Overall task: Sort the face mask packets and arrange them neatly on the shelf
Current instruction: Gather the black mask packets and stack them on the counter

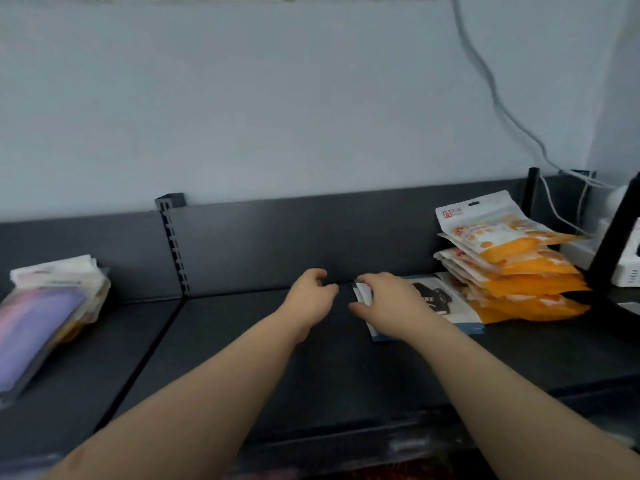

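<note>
A dark grey shelf (242,358) carries three groups of mask packets. A white packet with black print and a blue edge (450,306) lies flat at centre right. My right hand (391,303) lies over its left part, fingers and thumb curled round the packet's left edge. Just to the left, my left hand (311,296) hovers with loosely curled fingers and nothing in it. A leaning stack of orange-and-white packets (512,271) sits right of the white packet. A pile of purple and pink packets (45,323) lies at the far left.
The shelf's back panel (311,237) has a slotted upright (173,251) left of centre. A seam runs across the shelf below it. White cables (491,91) hang down the wall to the right corner. A white device (627,265) and a black stand (613,244) stand at the far right.
</note>
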